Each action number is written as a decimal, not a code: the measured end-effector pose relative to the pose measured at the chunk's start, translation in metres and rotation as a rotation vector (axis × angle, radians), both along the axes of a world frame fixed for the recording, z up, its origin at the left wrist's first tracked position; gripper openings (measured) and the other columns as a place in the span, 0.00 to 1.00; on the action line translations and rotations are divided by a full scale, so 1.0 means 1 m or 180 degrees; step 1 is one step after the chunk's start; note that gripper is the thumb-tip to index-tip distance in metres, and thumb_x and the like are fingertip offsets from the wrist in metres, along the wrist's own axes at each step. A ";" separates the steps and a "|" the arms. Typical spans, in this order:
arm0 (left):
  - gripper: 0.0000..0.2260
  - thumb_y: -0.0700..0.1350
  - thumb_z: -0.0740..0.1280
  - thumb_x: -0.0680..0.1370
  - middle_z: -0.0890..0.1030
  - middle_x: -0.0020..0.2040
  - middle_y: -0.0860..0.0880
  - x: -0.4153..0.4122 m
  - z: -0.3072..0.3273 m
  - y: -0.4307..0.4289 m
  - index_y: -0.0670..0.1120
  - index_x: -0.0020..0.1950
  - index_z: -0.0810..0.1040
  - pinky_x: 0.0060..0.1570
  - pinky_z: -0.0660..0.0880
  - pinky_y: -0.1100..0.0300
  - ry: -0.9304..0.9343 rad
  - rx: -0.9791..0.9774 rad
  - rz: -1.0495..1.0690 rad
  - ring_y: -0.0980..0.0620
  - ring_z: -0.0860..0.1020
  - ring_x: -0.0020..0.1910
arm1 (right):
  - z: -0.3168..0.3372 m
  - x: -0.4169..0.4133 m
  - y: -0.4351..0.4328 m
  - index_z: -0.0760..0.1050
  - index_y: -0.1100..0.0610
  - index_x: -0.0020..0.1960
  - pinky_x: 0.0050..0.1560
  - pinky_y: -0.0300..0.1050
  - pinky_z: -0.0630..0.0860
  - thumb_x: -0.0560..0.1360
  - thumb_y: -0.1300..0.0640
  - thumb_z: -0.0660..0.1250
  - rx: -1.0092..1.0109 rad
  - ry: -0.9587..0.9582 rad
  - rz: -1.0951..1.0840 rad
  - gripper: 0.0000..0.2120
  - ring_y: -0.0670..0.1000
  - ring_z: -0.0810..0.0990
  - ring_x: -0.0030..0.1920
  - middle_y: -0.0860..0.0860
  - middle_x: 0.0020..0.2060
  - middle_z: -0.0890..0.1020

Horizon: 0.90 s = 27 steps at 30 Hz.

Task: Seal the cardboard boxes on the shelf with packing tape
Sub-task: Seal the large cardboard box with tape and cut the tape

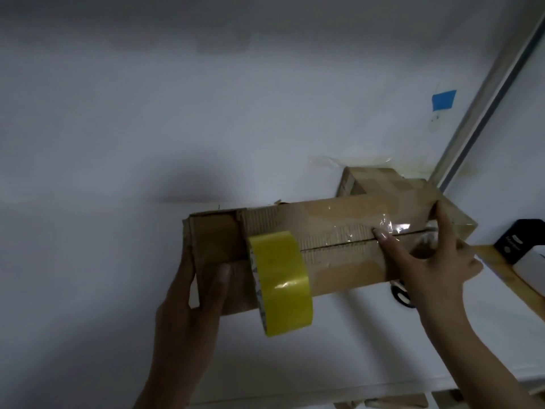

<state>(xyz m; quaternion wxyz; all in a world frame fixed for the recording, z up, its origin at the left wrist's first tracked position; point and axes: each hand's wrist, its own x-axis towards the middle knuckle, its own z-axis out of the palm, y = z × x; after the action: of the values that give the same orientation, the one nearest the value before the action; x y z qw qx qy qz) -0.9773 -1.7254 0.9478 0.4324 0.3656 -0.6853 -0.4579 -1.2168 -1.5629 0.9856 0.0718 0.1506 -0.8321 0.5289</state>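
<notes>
Here the biggest risk sits with the long cardboard box (pixel 309 249), which lies on the white shelf (pixel 354 335) against the pale wall (pixel 147 113); its near edge looks close to the shelf's front, so a hard push along the top could slide or tip it, I judge. It is plain brown corrugated board, oblong, with torn, ragged paper at the left end where ribbed fluting shows, and 1 dark seam running lengthwise between its 2 top flaps. A second, smaller box (pixel 371 181) stands behind it at the right, already banded with glossy tape. The left hand (pixel 191 293) clamps the left end of the long box, thumb flat on top and the other fingers hidden behind the end wall. The right hand (pixel 436 267) is spread wide, one fingertip pressing the clear tape strip (pixel 389 225) down beside the seam, thumb up at the right corner. The strip is thin, shiny film, and it already shows crinkles near the fingertip; uneven pressure could trap wrinkles or let it drift off the seam, leaving a gap. The yellow tape roll (pixel 280 283), a smooth thick ring, stands on edge against the box front, seemingly unheld; it could roll off or drag the strip askew.
</notes>
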 end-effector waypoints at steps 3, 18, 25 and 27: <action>0.41 0.77 0.57 0.66 0.75 0.57 0.56 -0.004 0.020 -0.007 0.69 0.77 0.52 0.47 0.74 0.52 -0.0530 -0.0608 0.0124 0.51 0.75 0.58 | 0.018 -0.004 -0.008 0.57 0.37 0.75 0.70 0.62 0.61 0.58 0.31 0.72 -0.0016 -0.0023 -0.0002 0.49 0.59 0.53 0.72 0.60 0.69 0.60; 0.64 0.82 0.66 0.47 0.55 0.78 0.60 -0.028 0.071 -0.038 0.68 0.78 0.42 0.65 0.71 0.46 -0.1164 -0.1096 -0.0519 0.53 0.59 0.74 | 0.079 -0.030 -0.041 0.59 0.45 0.76 0.70 0.58 0.55 0.66 0.30 0.67 0.0978 0.0006 0.0028 0.44 0.64 0.55 0.72 0.67 0.70 0.62; 0.69 0.88 0.46 0.42 0.60 0.70 0.43 -0.058 0.107 -0.092 0.61 0.79 0.37 0.65 0.68 0.46 -0.2499 -0.1832 -0.0219 0.46 0.56 0.69 | 0.091 -0.061 -0.072 0.61 0.45 0.74 0.69 0.61 0.57 0.65 0.27 0.66 0.1130 0.0036 0.0106 0.43 0.63 0.53 0.72 0.63 0.70 0.60; 0.73 0.88 0.41 0.38 0.46 0.78 0.44 -0.074 0.120 -0.113 0.59 0.80 0.40 0.75 0.53 0.44 -0.2768 -0.1998 -0.0515 0.47 0.44 0.76 | 0.094 -0.066 -0.081 0.62 0.45 0.73 0.69 0.60 0.56 0.65 0.26 0.66 0.1230 0.0053 0.0076 0.43 0.63 0.53 0.72 0.63 0.69 0.61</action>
<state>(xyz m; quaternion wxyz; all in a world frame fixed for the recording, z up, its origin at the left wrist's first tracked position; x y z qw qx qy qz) -1.0513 -1.8388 1.0678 0.1608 0.3207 -0.9308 -0.0695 -1.2828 -1.6438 1.0793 0.0422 0.1758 -0.9157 0.3589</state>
